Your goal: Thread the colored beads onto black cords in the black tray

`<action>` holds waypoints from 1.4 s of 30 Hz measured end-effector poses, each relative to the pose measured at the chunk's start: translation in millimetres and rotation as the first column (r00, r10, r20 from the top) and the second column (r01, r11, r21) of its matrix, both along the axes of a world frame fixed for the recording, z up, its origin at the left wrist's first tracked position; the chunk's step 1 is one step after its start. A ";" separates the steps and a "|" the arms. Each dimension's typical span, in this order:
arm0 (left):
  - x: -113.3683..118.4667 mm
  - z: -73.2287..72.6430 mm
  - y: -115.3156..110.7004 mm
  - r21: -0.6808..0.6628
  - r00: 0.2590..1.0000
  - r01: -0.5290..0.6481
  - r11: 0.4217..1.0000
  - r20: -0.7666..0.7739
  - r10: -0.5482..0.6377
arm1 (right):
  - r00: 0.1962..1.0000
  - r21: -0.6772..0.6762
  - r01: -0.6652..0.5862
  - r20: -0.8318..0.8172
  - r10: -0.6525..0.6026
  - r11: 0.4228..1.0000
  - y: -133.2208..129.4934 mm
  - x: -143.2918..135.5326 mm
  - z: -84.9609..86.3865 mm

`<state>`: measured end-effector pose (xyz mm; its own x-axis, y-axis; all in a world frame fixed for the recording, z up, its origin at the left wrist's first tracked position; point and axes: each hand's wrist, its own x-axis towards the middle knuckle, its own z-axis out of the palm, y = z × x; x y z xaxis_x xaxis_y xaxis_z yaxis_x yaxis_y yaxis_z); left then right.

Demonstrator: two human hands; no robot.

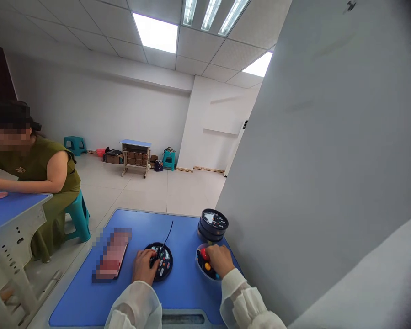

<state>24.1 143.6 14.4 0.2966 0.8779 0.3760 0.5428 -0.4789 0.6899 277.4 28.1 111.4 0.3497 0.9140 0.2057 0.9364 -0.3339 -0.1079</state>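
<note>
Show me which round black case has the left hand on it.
The lone case near the middle of the blue desk, under the left hand; the others form a stack at the far right.

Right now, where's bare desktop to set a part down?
Best: blue desktop between black disc and plastic bowl. Also front left, between blurred pink slab, left sleeve and the near edge. Crowded: right side, with stacked black cases behind the bowl, right hand over it, wall alongside.
</note>
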 end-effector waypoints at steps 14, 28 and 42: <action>2.8 -1.4 -7.1 0.030 1.000 -0.017 0.999 -0.005 0.017 | 0.997 -0.224 -0.014 0.066 0.029 0.974 -13.6 -6.6 15.3; 3.2 -0.8 -9.5 0.039 0.999 -0.025 0.999 0.029 0.024 | 0.992 -0.152 -0.116 -0.075 0.105 0.982 -26.3 7.9 19.0; 3.2 8.2 -24.2 0.017 0.992 -0.092 0.996 0.091 0.090 | 0.999 -0.186 -0.026 -0.046 0.018 0.982 -29.7 -9.3 17.5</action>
